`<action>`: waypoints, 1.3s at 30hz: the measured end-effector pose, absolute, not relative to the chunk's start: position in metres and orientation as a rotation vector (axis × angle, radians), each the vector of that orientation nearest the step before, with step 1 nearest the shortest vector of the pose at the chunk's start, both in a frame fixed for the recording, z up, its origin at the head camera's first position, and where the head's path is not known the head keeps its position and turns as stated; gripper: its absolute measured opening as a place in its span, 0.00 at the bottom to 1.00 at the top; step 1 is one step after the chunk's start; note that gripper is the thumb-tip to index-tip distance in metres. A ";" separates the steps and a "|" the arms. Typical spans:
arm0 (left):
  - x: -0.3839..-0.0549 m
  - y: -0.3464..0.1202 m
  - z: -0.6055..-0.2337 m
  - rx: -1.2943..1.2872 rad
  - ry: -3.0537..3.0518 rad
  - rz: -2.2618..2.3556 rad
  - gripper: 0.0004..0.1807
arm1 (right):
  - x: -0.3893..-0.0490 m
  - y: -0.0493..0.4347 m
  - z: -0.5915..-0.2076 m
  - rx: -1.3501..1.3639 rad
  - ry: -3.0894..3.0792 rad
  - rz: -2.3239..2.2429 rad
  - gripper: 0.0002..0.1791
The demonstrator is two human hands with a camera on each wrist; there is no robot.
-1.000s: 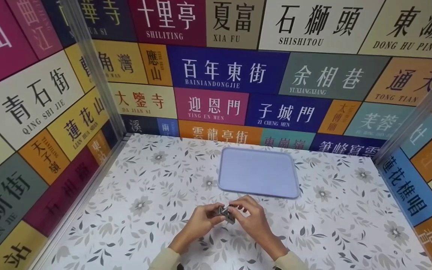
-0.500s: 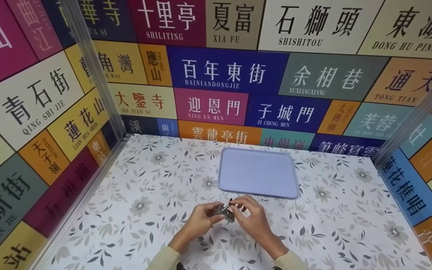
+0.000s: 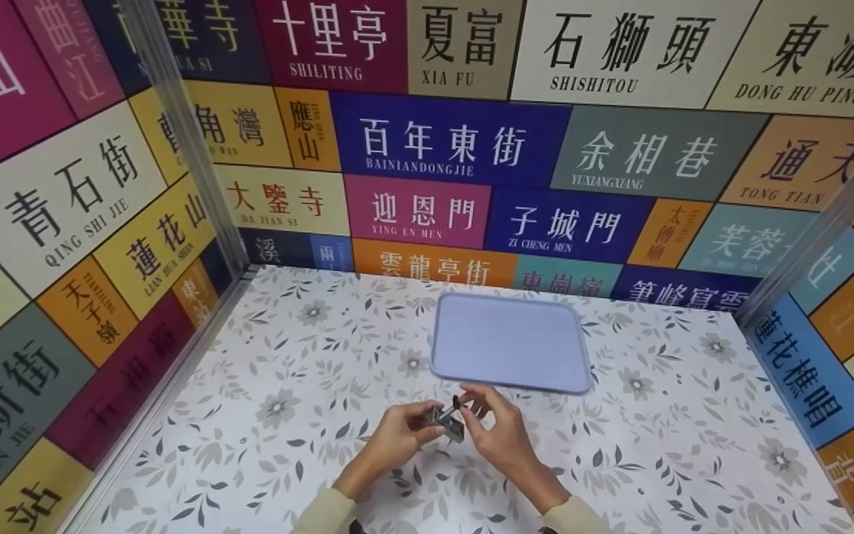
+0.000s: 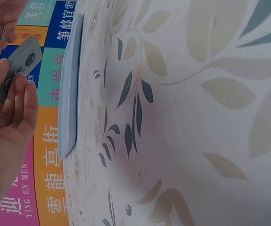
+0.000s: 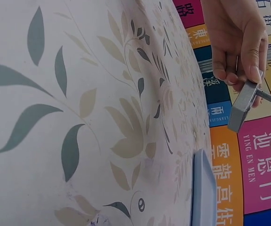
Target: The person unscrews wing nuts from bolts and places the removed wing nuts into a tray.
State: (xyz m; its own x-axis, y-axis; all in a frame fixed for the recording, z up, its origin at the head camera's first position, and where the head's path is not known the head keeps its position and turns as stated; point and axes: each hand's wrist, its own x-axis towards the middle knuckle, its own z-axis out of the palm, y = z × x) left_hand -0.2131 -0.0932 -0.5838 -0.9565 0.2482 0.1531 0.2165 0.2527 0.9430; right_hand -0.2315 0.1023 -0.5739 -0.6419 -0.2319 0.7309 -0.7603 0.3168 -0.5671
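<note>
My left hand (image 3: 395, 437) pinches a small grey metal block (image 5: 242, 107) between thumb and fingers, above the table. Round holes show in the block's face in the left wrist view. A threaded bolt (image 5: 270, 98) stands out from the block, with a dark head (image 3: 457, 401) at its far end. At that head are the bent thumb and index finger of my right hand (image 3: 505, 434), which pinch it. How far the bolt reaches into the block is hidden.
A pale blue tray (image 3: 512, 341) lies flat on the floral-patterned table (image 3: 308, 415), just beyond the hands. Upright panels (image 3: 449, 141) with coloured name signs border the back and both sides.
The right fingers have shifted slightly around the bolt head, so more of the dark head and shaft shows. The left hand and block have stayed nearly still.
</note>
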 end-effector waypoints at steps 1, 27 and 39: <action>-0.213 -0.093 -0.584 0.460 2.464 1.851 0.17 | -0.233 0.103 -0.576 0.886 -2.054 1.302 0.23; -0.210 -0.088 -0.586 0.358 2.400 1.890 0.16 | -0.235 0.108 -0.574 0.908 -2.042 1.281 0.16; -0.207 -0.084 -0.598 0.392 2.361 1.946 0.17 | -0.245 0.115 -0.575 0.924 -2.085 1.211 0.14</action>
